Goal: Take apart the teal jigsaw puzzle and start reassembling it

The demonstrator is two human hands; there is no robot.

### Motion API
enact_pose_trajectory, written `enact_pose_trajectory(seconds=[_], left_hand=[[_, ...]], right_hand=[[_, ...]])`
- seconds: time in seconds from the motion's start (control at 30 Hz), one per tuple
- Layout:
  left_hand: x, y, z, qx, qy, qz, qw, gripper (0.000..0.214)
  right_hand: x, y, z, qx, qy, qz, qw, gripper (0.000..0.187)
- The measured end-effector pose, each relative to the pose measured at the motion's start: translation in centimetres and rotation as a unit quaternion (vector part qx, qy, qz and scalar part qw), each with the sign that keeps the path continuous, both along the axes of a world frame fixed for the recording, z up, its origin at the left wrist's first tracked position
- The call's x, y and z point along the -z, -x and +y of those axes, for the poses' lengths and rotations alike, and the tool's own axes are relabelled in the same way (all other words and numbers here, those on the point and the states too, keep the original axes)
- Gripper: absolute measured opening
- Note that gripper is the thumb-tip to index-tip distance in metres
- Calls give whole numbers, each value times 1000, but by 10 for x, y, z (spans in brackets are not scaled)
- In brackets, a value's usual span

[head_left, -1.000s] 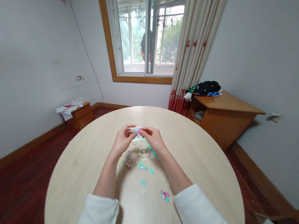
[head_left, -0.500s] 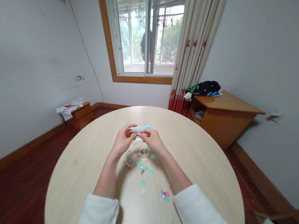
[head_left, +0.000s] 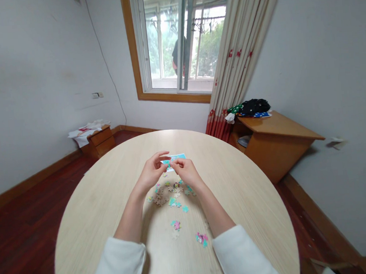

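Over the picture card (head_left: 178, 156), my left hand (head_left: 153, 168) and my right hand (head_left: 184, 169) come together, fingertips nearly meeting. A small teal puzzle piece (head_left: 168, 165) shows between them, pinched by both hands as far as I can see. The left index finger arches above its thumb; the right fingers are curled close. Below the hands lies a loose heap of puzzle pieces (head_left: 160, 198), many with the plain side up. Teal pieces (head_left: 173, 202) lie nearer to me. A pink piece (head_left: 176, 225) rests by another teal one.
A pink and teal cluster of pieces (head_left: 201, 238) lies by my right sleeve on the round table (head_left: 106, 210). Beyond stand a small cabinet (head_left: 101, 142) with cloth, a wooden desk (head_left: 280, 133) with clothes, a curtain and a window. A person is partly visible outside.
A puzzle piece blurred in mid-fall below my hands is gone from there; a pink piece now lies by the near teal one. My right fingertips have shifted slightly, showing teal between the hands.
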State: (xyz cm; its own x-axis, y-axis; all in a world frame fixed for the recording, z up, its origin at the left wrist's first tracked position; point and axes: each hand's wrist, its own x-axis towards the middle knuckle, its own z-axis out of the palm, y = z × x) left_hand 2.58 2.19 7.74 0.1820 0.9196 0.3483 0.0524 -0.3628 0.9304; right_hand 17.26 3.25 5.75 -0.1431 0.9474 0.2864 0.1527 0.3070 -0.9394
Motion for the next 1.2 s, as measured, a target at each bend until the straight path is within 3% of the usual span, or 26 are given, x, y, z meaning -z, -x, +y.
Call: enact_pose_trajectory(seconds=[0.27,0.43,0.53,0.63,0.77,1.03,1.2], left_hand=[[2,1,3,-23,20,-30,999,47],[7,4,9,-68,31,-28,997,37],[10,5,11,-80,33,-23,996,32],[10,5,12,-87,35,-13,995,30],[10,5,11,-93,40,-17,995,30],[8,5,10,-90,44,-5,995,26],[7,5,9,-86,48,1,995,26]], right_hand=[[2,-1,-1,68,-77,-109,989,29],[-3,-6,-4,85,-63,-238,965,30],[-5,-12,-5,106,-35,-345,932,31],[-1,-23,-2,139,32,-452,880,26],[11,-38,4,122,135,-529,829,28],[22,-45,8,78,201,-552,806,45],[19,-42,6,65,206,-545,810,39]])
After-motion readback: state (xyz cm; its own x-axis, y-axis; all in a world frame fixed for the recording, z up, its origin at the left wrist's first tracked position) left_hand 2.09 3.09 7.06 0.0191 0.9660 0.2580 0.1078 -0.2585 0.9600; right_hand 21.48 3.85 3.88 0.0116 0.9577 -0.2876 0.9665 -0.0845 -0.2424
